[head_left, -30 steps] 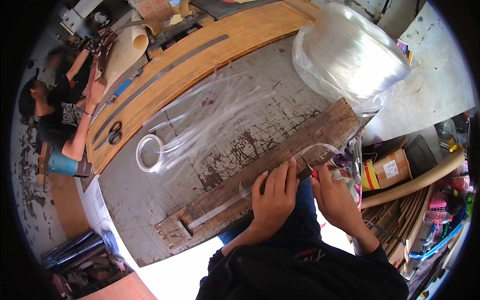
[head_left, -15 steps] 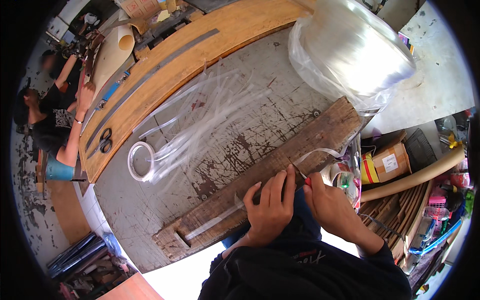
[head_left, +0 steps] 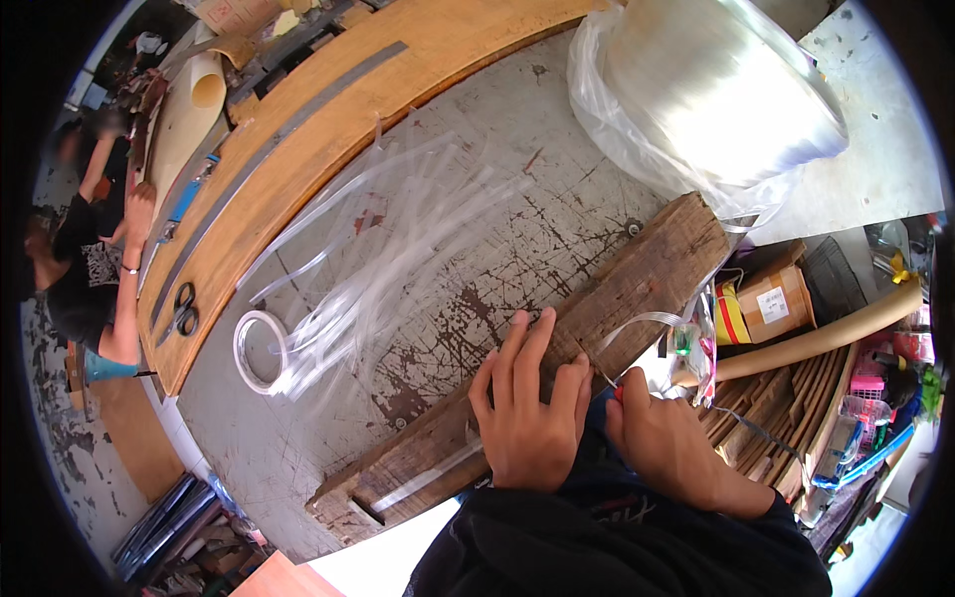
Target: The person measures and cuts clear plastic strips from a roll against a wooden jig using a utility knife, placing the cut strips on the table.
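My left hand [head_left: 532,423] lies over a worn wooden plank [head_left: 642,284], its longer fingers stretched out and apart. A clear flat plastic strip [head_left: 423,478] runs along the plank and passes under this hand. Beyond the fingertips, a loose piece of the strip [head_left: 645,318] curls up on the right. My right hand [head_left: 676,448] is closed around a small blade tool with a red handle [head_left: 618,392]. The thin blade meets the plank's near edge, beside the left hand. Most of the handle is hidden inside the fist.
Many cut clear strips [head_left: 343,313] lie on the scratched grey table, beside a roll of tape [head_left: 242,350]. Black-handled scissors [head_left: 183,316] rest on the wooden board. A big plastic-film roll [head_left: 686,90] stands at the back right. A co-worker's arm [head_left: 129,269] shows at far left.
My left hand's longer fingers have stretched and spread farther apart across the plank. My right hand has brought the blade slightly nearer to me, to the plank's edge. The view has shifted a little.
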`<state>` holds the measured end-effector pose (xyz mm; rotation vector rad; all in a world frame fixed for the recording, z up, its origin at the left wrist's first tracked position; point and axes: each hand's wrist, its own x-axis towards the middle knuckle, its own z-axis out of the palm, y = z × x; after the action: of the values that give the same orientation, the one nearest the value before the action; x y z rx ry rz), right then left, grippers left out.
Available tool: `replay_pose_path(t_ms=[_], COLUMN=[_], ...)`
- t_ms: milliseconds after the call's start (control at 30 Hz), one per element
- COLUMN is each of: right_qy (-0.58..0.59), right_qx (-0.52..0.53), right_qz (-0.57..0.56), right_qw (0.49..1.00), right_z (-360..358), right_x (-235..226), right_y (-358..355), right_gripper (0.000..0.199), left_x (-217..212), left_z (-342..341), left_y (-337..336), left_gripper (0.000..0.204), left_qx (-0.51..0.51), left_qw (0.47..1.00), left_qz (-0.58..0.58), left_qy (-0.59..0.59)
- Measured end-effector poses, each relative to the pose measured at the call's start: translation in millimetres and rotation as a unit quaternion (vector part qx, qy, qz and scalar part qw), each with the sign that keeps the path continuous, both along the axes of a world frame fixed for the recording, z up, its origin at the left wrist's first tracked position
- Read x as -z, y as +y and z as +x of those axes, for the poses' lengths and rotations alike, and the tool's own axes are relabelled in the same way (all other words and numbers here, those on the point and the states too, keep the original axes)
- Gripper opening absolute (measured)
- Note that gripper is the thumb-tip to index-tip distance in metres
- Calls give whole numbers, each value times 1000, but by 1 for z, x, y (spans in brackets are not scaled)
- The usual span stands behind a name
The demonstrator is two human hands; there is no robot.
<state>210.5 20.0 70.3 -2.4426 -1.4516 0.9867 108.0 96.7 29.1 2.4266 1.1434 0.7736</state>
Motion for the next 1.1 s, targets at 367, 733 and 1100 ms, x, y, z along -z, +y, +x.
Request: replay_pose_path(t_ms=[367, 733, 1100], right_qy=[41, 20, 152], right_qx=[18, 32, 87], right_qz=[-88, -14, 73], right_qw=[995, 999, 982], right_z=[-4, -6, 0], right_x=[-5, -4, 1], right_y=[9, 8, -24], right_gripper=[29, 24, 34], left_x=[0, 3, 10], left_z=[-2, 0, -2], left_y=[2, -1, -3], left_gripper=[4, 14, 13], left_qx=[19, -1, -27], left_qw=[998, 1000, 999], left_qz=[31, -19, 40], left_qy=[44, -2, -20])
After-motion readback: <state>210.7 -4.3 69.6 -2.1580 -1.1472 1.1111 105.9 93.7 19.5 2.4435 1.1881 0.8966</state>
